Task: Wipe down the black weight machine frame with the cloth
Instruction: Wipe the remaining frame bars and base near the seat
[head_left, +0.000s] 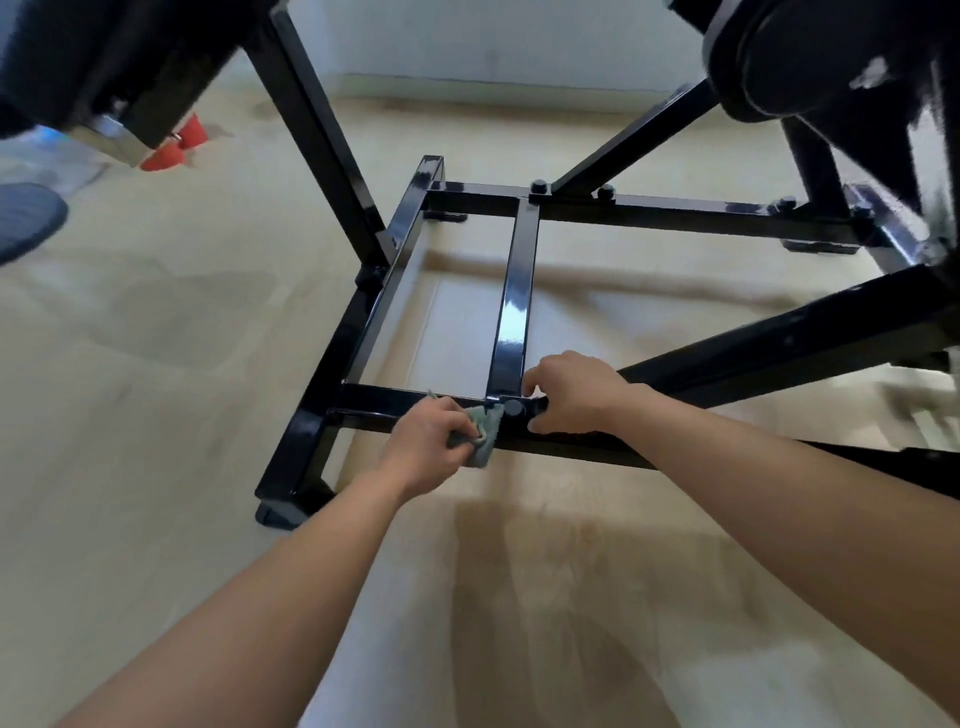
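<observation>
Landmark: the bolt (513, 407) on the near crossbar (379, 408) of the black weight machine frame (358, 322), at the joint where the glossy centre bar (514, 312) meets that crossbar.
Frame: stands on the floor (156, 389); its black tubes run away from the bolt to a far crossbar, and slanted struts rise to the left and right of the bolt.
Cloth: a small grey-green cloth (485, 434), bunched up and pressed against the near crossbar just left of the bolt, touching it or nearly so.
Left hand: the left hand (426, 441) grips the cloth with fingers curled round it, just left of the bolt.
Right hand: the right hand (571, 395) clasps the near crossbar just right of the bolt, fingers curled over the top and thumb on the front face.
Hands: close together, one on each side of the bolt, not touching each other.
Floor: pale beige, with darker patches on the near side of the bolt.
Red cones: two red cones (174, 148) lie well beyond the bolt to the left (partly hidden behind a blurred dark machine part).
Pad: a round black pad (810, 57) hangs high to the right of the bolt.
</observation>
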